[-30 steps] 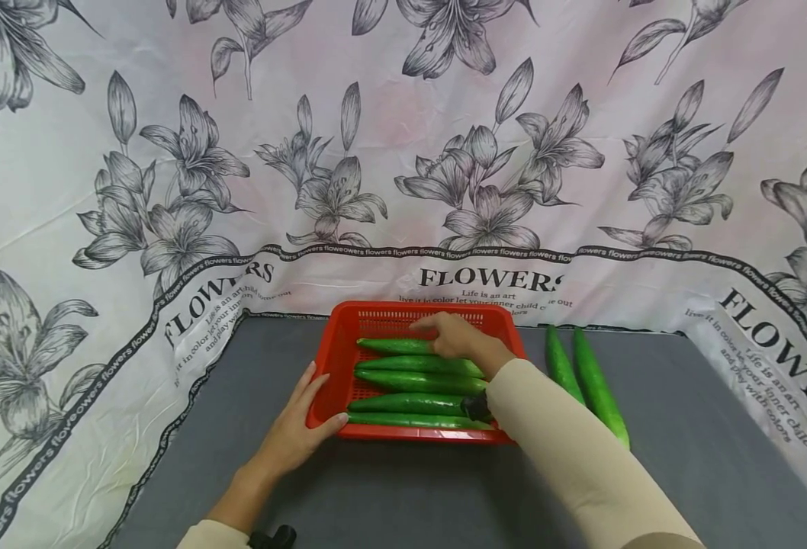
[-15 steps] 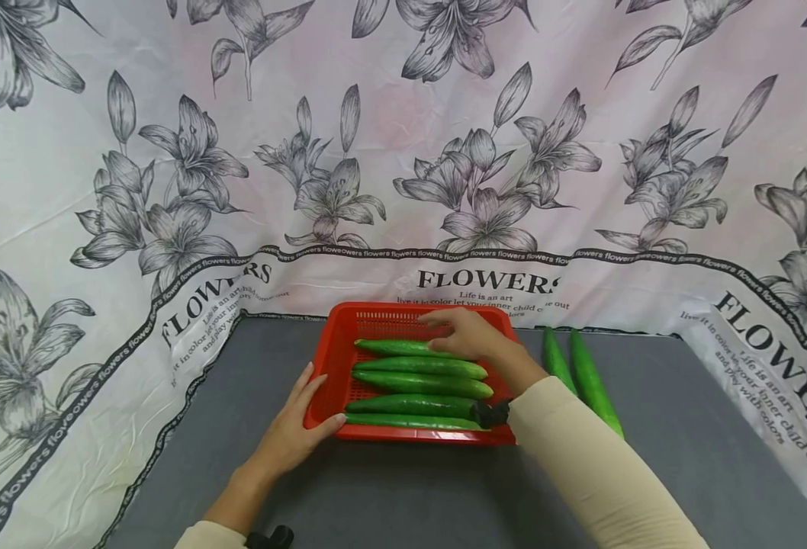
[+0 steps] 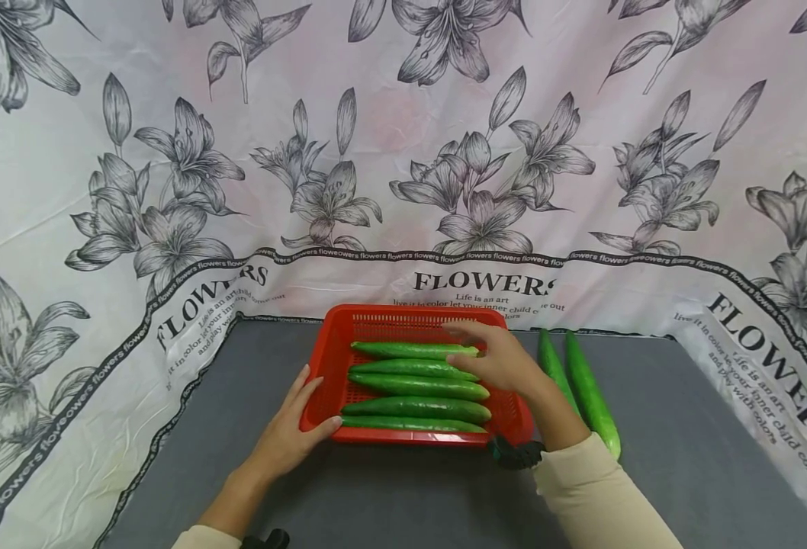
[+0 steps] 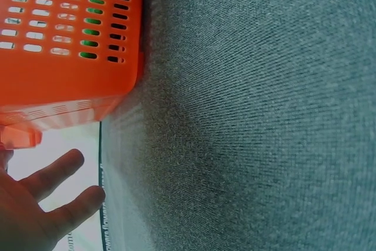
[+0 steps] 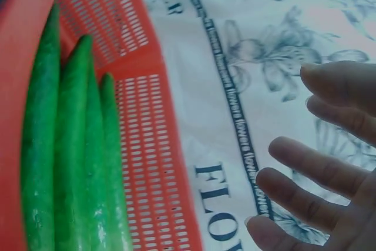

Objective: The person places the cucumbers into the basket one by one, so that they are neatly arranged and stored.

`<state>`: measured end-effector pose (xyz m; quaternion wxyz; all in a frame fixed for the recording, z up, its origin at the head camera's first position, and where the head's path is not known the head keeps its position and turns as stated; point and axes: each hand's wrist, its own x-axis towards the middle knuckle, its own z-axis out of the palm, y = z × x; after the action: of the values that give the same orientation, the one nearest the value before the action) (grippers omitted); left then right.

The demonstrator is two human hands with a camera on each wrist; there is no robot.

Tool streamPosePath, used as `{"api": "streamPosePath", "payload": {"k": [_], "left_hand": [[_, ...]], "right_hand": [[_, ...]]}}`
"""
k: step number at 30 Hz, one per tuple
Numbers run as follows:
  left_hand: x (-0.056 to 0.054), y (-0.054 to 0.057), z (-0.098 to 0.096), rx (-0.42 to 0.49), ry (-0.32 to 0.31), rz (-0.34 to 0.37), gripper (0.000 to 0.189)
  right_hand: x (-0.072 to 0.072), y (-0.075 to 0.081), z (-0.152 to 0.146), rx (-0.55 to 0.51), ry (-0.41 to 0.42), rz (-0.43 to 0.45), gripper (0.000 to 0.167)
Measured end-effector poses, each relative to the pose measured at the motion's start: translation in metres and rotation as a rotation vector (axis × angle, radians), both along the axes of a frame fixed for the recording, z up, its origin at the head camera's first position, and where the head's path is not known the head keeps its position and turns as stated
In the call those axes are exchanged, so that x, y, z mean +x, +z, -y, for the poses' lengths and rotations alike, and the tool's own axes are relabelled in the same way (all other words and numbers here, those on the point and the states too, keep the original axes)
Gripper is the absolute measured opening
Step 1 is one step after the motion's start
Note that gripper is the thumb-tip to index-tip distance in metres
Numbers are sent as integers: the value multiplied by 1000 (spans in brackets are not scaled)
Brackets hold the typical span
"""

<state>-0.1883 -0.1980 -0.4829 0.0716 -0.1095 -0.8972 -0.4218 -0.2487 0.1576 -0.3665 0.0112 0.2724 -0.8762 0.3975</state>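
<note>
A red slotted plastic basket (image 3: 413, 435) holds several long green cucumbers (image 3: 417, 386), laid side by side across it. My left hand (image 3: 285, 436) rests at its left end, thumb at the front corner and fingers straight along the side; in the left wrist view those fingers (image 4: 56, 174) are spread beside the basket wall. Over the right part of the basket hovers my right hand (image 3: 503, 358), fingers apart and nothing between them. It overlaps the right ends of the back cucumbers in the head view. In the right wrist view the right hand (image 5: 329, 186) is spread too.
Two more cucumbers (image 3: 590, 393) lie on the grey table (image 3: 390, 496), to the right of the basket and partly behind the right forearm. A white cloth (image 3: 348, 290) with printed flowers hangs behind and around the table.
My right hand has let go of the rearmost cucumber and drawn back up and to the right, uncovering its right end. The left hand keeps its place at the basket.
</note>
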Motion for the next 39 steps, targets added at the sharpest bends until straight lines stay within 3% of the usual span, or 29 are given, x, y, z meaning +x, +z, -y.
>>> {"api": "streamPosePath", "payload": {"k": [10,20,25,31,39], "left_hand": [[1,-2,2,13,4,-5,75],[1,0,1,3,8,-25,74],[0,1,-1,3,5,-6,75],[0,1,-2,7,1,-6,74],[2,2,-3,5,1,-4,74]], "right_hand": [[33,-8,-24,-124,-98,-90,47],[47,-20,-63,-106,-218,-97,48],[53,-22,-89,-40,-312,-92,49],[51,-29,-121,15,-387,-132,49],[39,-43,-154,85,-491,-112,53]]}}
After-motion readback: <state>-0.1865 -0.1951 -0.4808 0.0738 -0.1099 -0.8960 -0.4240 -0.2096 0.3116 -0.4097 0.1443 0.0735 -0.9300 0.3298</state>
